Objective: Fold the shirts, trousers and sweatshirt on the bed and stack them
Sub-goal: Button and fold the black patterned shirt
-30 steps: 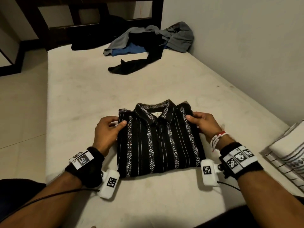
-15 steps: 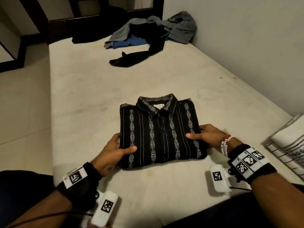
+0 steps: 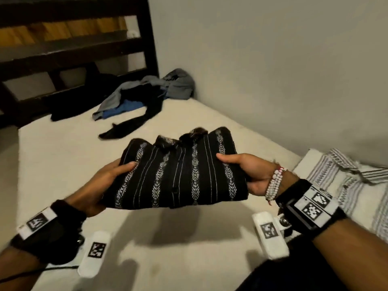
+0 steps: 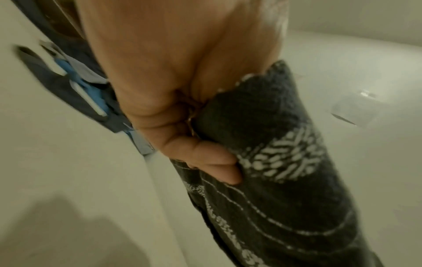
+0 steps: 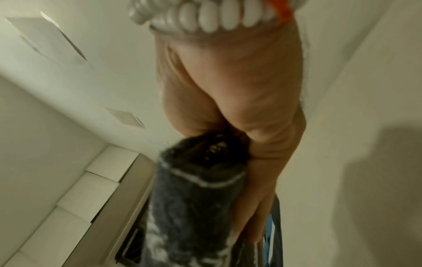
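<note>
- Folded black shirt [image 3: 178, 173] w/ white woven stripes: held up in the air above the bed [image 3: 63, 156], collar end pointing away from the person, its shadow on the mattress below.
- Left hand [image 3: 100, 183]: grips the shirt's left edge, thumb on top, fingers underneath. Left wrist view (blurry) shows the hand [image 4: 173, 86] curled round the thick folded edge of the shirt [image 4: 274, 162].
- Right hand [image 3: 249, 173]: grips the right edge, thumb laid flat on top, fingers tucked under. Right wrist view shows the hand [image 5: 239, 94] w/ the fabric [image 5: 194, 189] clamped between thumb and fingers.
- White bead bracelet [image 3: 274, 183] on the right wrist; also at the top of the right wrist view [image 5: 205, 16].
- Striped white shirt [image 3: 346, 181], folded, lies on the bed at the far right, just beside the right forearm.
- Unfolded pile [image 3: 147, 95] at the far end of the bed near the wall corner: grey, blue and black garments tangled together (can't tell which is which), one black piece trailing toward the near side.
- Dark wooden headboard [image 3: 84, 45] behind the pile.
</note>
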